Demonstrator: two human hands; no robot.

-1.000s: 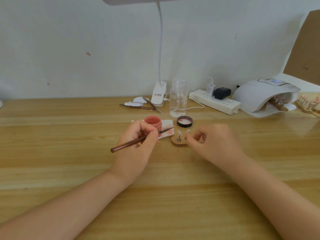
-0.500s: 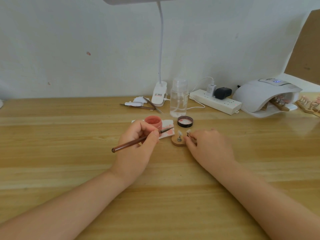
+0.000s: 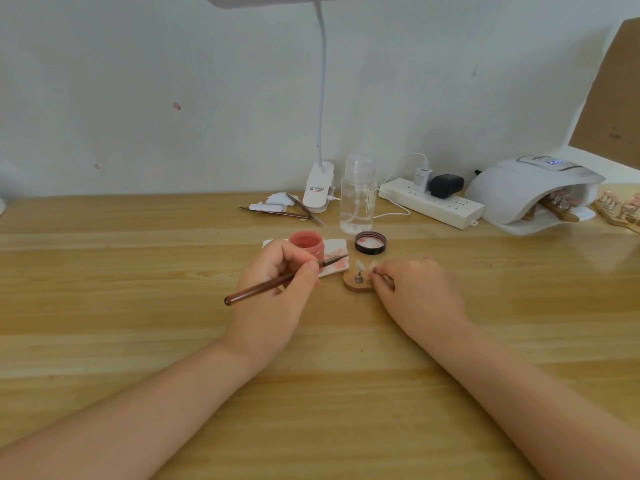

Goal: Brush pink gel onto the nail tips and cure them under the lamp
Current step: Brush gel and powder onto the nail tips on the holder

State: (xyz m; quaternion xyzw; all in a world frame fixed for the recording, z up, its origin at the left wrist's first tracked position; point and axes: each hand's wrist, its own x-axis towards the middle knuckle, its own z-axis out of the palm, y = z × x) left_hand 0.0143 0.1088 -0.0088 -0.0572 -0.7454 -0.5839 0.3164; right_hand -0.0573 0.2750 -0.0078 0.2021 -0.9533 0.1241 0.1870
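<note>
My left hand [image 3: 273, 289] grips a brown brush [image 3: 277, 281], its tip lying over a pink-stained white pad [image 3: 334, 252]. An open pot of pink gel [image 3: 307, 242] stands just behind that hand. A small wooden stand [image 3: 356, 285] carries two clear nail tips [image 3: 360, 265] on metal pegs. My right hand [image 3: 415, 289] rests on the table at the stand's right side, its fingertips pinching the right-hand peg. The white curing lamp [image 3: 526, 188] sits at the far right with wooden stands of tips inside it.
The pot's black lid [image 3: 370, 242] lies behind the stand. A clear bottle [image 3: 358, 195], a clip desk lamp [image 3: 318, 190], tweezers and swabs [image 3: 277, 211], and a power strip [image 3: 433, 202] line the back. More tips on a stand [image 3: 623, 209] sit at the right edge.
My right hand has moved left and settled on the table, closing its fingertips on the stand's right peg. My left hand and the brush have stayed put.
</note>
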